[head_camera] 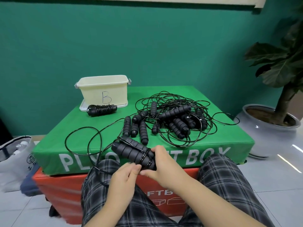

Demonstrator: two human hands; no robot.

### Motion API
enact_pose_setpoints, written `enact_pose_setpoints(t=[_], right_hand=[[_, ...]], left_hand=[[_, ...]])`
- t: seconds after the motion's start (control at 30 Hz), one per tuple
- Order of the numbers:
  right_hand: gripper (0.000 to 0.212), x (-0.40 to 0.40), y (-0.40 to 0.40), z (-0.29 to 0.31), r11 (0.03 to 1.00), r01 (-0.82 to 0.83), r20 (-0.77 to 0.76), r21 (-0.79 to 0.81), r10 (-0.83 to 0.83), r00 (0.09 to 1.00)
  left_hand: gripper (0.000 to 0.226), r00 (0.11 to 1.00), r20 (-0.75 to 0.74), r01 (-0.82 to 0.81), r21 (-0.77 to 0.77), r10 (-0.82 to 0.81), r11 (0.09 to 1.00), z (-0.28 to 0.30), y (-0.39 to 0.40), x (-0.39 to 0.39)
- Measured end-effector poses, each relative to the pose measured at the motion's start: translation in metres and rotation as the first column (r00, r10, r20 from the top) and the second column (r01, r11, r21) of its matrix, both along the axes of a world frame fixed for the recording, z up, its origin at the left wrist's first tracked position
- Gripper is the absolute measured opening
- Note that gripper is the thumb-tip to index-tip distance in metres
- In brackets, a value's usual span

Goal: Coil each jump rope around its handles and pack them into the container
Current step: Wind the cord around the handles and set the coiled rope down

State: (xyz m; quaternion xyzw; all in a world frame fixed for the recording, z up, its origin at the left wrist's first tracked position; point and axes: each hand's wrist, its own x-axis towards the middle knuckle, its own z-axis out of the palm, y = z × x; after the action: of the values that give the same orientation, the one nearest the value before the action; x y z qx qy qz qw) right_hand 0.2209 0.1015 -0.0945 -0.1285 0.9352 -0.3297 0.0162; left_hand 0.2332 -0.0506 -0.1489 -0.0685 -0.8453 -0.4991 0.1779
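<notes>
My right hand grips a pair of black foam jump rope handles held side by side over the green box's front edge. A few turns of black cord circle their near end. My left hand pinches that cord just left of the handles; the loose cord loops away over the box to the left. One coiled jump rope lies in front of the cream container marked B. A tangled pile of jump ropes covers the box's right half.
The green plyo box sits on an orange box. A white lid lies under the container. A potted plant stands at the right, a white bag on the floor at the left. My plaid-trousered knees flank the hands.
</notes>
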Motion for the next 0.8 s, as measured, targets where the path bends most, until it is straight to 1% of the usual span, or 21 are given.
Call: enact_pose_setpoints(t=[0.07,0.13,0.23,0.3,0.37,0.4,0.47,0.5,0.53,0.6,0.67,0.7,0.77,0.8], right_hand=[[0.057,0.000,0.001,0.000,0.999,0.029,-0.001,-0.025,-0.029,1.000],[0.047,0.000,0.004,0.000,0.999,0.033,0.024,-0.043,-0.032,0.999],[0.023,0.002,0.006,0.000,0.987,0.054,0.054,-0.154,-0.046,0.997],[0.016,0.001,0.007,-0.001,0.966,0.079,0.062,-0.245,-0.065,0.996],[0.017,-0.001,0.007,-0.001,0.937,0.096,0.065,-0.336,-0.078,0.995],[0.018,-0.002,0.006,-0.001,0.918,0.102,0.075,-0.382,-0.079,0.994],[0.017,-0.002,0.003,-0.001,0.859,0.092,0.111,-0.503,-0.042,0.993],[0.015,-0.001,0.001,-0.002,0.822,0.074,0.122,-0.565,-0.005,0.992],[0.015,0.000,0.000,-0.001,0.783,0.051,0.122,-0.620,0.032,0.992],[0.019,0.002,-0.001,0.001,0.711,0.015,0.105,-0.703,0.083,0.991],[0.023,0.003,0.000,0.006,0.651,0.017,0.112,-0.759,0.105,0.988],[0.026,0.003,-0.001,0.008,0.625,0.023,0.127,-0.780,0.122,0.984],[0.042,0.003,-0.002,0.013,0.604,0.031,0.153,-0.797,0.153,0.976],[0.051,0.002,-0.002,0.015,0.605,0.031,0.156,-0.795,0.155,0.975]], left_hand=[[0.028,0.999,-0.032,0.028,-0.022,-0.029,0.999,0.002,0.001,0.002],[0.022,0.999,-0.024,0.046,0.008,-0.046,0.999,0.006,0.002,0.002],[0.027,0.995,-0.016,0.099,0.040,-0.098,0.994,0.012,0.001,0.003],[0.031,0.992,0.019,0.124,0.101,-0.127,0.987,0.014,0.000,0.004],[0.033,0.988,0.069,0.124,0.198,-0.140,0.972,0.015,0.003,0.003],[0.030,0.986,0.085,0.115,0.269,-0.143,0.956,0.015,0.004,0.002],[0.015,0.984,0.097,0.099,0.394,-0.148,0.914,0.017,0.006,0.000],[0.006,0.984,0.100,0.092,0.423,-0.148,0.901,0.018,0.006,-0.002],[0.007,0.985,0.102,0.084,0.430,-0.140,0.899,0.019,0.007,-0.004],[0.024,0.976,0.137,0.091,0.458,-0.172,0.884,0.020,0.004,-0.006],[0.048,0.947,0.198,0.109,0.542,-0.252,0.834,0.022,0.002,-0.006],[0.055,0.935,0.215,0.124,0.550,-0.283,0.826,0.022,0.002,-0.004],[0.054,0.926,0.228,0.141,0.531,-0.300,0.836,0.019,0.004,0.001],[0.049,0.928,0.225,0.137,0.536,-0.297,0.833,0.019,0.006,0.003]])
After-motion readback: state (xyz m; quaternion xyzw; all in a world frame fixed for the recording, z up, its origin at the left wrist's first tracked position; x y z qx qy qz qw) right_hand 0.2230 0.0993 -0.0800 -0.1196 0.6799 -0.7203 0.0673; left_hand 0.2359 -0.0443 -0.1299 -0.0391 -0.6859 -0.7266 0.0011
